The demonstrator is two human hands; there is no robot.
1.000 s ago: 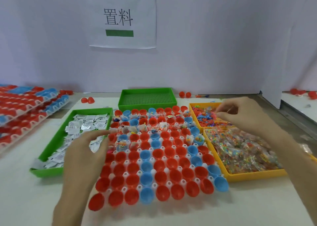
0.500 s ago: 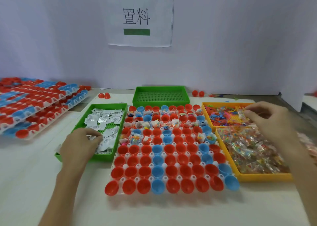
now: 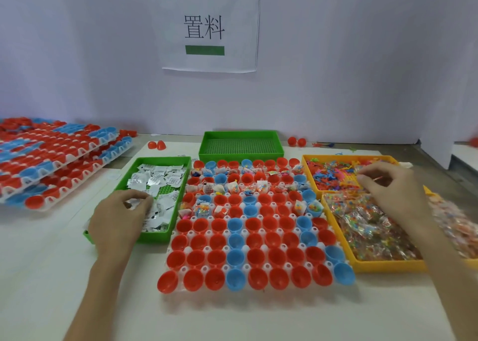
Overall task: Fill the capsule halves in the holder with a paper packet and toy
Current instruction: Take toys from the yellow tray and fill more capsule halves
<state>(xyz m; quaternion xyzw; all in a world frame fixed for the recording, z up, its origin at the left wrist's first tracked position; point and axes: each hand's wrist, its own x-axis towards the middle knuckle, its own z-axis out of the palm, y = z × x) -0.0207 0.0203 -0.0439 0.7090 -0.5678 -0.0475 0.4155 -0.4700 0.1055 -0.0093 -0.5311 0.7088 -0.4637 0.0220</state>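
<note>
A white holder [image 3: 333,259] in the middle carries rows of red and blue capsule halves [image 3: 254,256]. Several halves in the far rows hold packets and toys; the near rows look empty. My left hand [image 3: 119,217] is over the green tray [image 3: 155,237] of white paper packets [image 3: 155,179] and pinches a packet [image 3: 133,203] between thumb and fingers. My right hand [image 3: 390,188] hovers over the orange tray [image 3: 388,264], above the small coloured toys [image 3: 333,175], and pinches something thin and orange-red at its fingertips. Bagged toys [image 3: 367,227] fill that tray's near part.
An empty green mesh tray [image 3: 240,145] stands behind the holder. Stacked holders of capsule halves [image 3: 51,159] lie at the far left. Loose red halves [image 3: 156,144] sit near the wall. A paper sign [image 3: 207,27] hangs on the wall behind.
My left hand moved off the holder's left edge into the packet tray and took hold of a packet. My right hand stayed over the toy tray, fingers working among the toys.
</note>
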